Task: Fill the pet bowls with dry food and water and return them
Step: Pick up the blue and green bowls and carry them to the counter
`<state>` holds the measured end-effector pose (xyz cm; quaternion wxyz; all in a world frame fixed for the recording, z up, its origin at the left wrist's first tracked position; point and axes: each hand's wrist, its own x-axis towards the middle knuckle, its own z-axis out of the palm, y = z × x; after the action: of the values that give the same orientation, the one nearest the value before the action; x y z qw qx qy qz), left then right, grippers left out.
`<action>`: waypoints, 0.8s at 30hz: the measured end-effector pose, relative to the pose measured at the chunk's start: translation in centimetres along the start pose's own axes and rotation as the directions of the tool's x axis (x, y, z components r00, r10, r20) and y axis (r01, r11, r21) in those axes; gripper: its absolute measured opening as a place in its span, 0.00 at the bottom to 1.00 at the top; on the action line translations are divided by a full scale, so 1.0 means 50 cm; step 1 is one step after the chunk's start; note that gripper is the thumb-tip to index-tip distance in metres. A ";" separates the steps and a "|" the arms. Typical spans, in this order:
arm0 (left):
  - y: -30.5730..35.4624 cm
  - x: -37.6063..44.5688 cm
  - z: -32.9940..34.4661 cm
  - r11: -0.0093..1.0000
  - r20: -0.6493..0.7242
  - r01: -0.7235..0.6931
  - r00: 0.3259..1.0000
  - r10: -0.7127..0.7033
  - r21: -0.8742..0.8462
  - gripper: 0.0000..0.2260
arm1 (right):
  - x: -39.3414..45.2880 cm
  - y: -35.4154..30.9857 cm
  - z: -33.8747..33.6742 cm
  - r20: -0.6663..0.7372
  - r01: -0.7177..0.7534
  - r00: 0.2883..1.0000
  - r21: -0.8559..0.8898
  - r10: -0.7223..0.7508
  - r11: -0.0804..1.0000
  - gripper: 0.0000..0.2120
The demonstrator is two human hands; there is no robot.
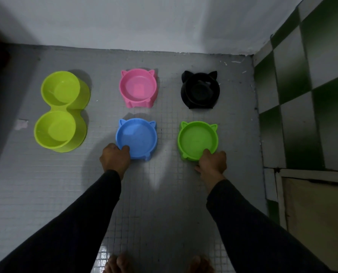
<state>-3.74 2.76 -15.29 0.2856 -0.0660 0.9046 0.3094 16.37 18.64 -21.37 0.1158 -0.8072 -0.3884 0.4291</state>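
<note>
Several empty pet bowls stand on the grey tiled floor. My left hand (pixel 115 157) grips the near left rim of the blue cat-eared bowl (pixel 138 136), thumb hooked inside. My right hand (pixel 213 161) grips the near rim of the green cat-eared bowl (pixel 195 137), thumb over the edge. Behind them sit a pink cat-eared bowl (pixel 137 88) and a black cat-eared bowl (pixel 200 91). A lime double bowl (pixel 60 111) lies to the left.
A white wall (pixel 144 22) runs along the far side of the floor. A green-and-white checkered tiled wall (pixel 306 95) rises on the right, with a pale panel (pixel 317 209) below it. My bare feet (pixel 158 265) show at the bottom edge.
</note>
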 end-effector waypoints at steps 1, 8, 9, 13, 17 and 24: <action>-0.002 0.000 0.000 0.994 0.015 0.043 0.999 -0.042 -0.099 0.10 | -0.010 -0.005 -0.001 0.004 -0.008 1.000 0.044 0.008 0.999 0.26; -0.003 -0.023 -0.021 0.746 0.278 0.259 0.955 -0.103 -0.614 0.18 | -0.107 -0.062 -0.057 0.140 -0.186 0.982 0.529 0.131 0.828 0.16; 0.002 -0.035 -0.026 0.721 0.274 0.252 0.957 -0.089 -0.645 0.22 | -0.117 -0.064 -0.060 0.138 -0.176 0.983 0.539 0.120 0.824 0.16; 0.011 -0.073 -0.039 0.650 0.303 0.231 0.953 -0.001 -0.724 0.26 | -0.161 -0.077 -0.074 0.194 -0.177 0.978 0.606 0.071 0.775 0.24; 0.024 -0.108 -0.057 0.595 0.329 0.262 0.944 0.005 -0.760 0.25 | -0.206 -0.095 -0.095 0.273 -0.161 0.962 0.634 -0.024 0.756 0.27; 0.071 -0.152 -0.110 0.543 0.308 0.263 0.952 -0.009 -0.797 0.25 | -0.261 -0.144 -0.142 0.295 -0.139 0.952 0.655 -0.082 0.743 0.26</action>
<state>-1.11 1.89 -5.62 0.3629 -0.2210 0.5958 0.6815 13.84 15.04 -5.45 0.3293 -0.6416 -0.2091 0.6604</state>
